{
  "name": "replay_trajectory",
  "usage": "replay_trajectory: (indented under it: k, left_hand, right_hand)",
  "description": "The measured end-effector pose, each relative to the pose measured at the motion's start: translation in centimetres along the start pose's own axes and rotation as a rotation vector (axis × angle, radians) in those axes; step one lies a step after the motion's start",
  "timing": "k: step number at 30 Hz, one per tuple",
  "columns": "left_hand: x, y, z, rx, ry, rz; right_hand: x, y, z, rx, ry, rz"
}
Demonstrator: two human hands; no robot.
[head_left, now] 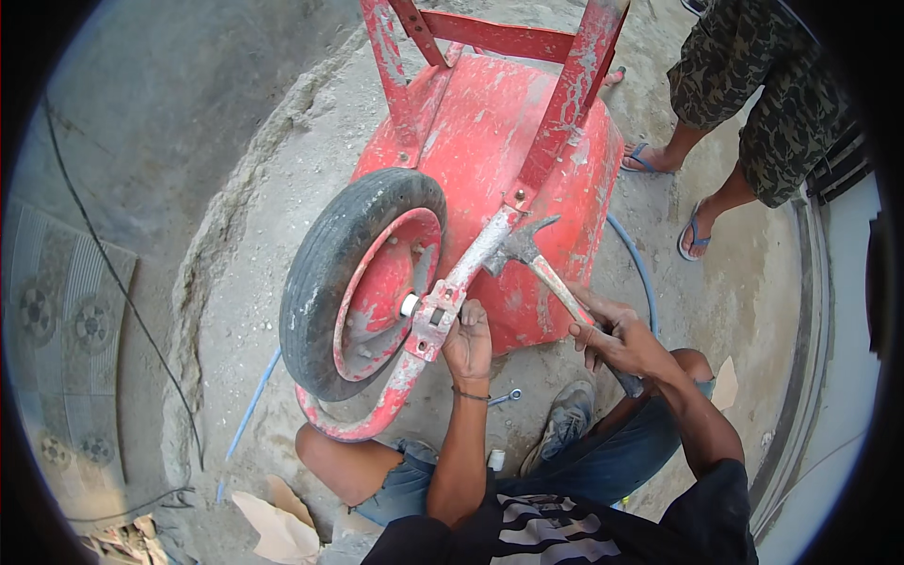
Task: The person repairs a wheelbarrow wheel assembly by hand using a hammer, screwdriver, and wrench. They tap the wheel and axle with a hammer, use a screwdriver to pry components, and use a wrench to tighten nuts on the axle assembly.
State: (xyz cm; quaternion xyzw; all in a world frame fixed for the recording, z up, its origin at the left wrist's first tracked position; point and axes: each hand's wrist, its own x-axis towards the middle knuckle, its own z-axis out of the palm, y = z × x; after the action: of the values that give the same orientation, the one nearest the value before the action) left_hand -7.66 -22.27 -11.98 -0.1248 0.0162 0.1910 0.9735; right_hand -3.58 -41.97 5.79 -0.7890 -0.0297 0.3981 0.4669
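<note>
A red, paint-chipped wheelbarrow point(476, 141) lies overturned in front of me, its black-tyred wheel point(315, 282) facing up on the left. Beside the axle bracket point(435, 322), on the tubular frame, my left hand point(468, 347) has its fingers curled in close; what they hold, if anything, is hidden. My right hand point(621, 339) is closed around the handle of a claw hammer point(518, 247). The hammer's head is by the frame tube, above and right of my left hand. A white piece point(410, 305) sits on the axle between the wheel hub and the bracket.
A spanner point(506, 397) lies on the dusty ground between my legs, near a small white cylinder point(496, 460). Blue hose point(640, 264) runs under the wheelbarrow. Another person in sandals point(692, 231) stands at the far right. Patterned tiles point(66, 330) and a black cable point(122, 282) are at the left.
</note>
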Motion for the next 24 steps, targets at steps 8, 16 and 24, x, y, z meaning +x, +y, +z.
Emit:
replay_trajectory:
  k: [8,16,24]
  left_hand:
    - [0.1,0.0,-0.1,0.017,-0.015,-0.004]
    - [0.1,0.1,-0.4,0.030,0.003,0.001]
    - [0.2,-0.7,0.1,0.072,0.034,0.000]
  right_hand:
    - [4.1,-0.3,0.9,-0.336,0.196,-0.415]
    - [3.5,0.3,1.5,-0.296,0.122,-0.412]
    - [3.2,1.1,1.0,-0.278,0.216,-0.505]
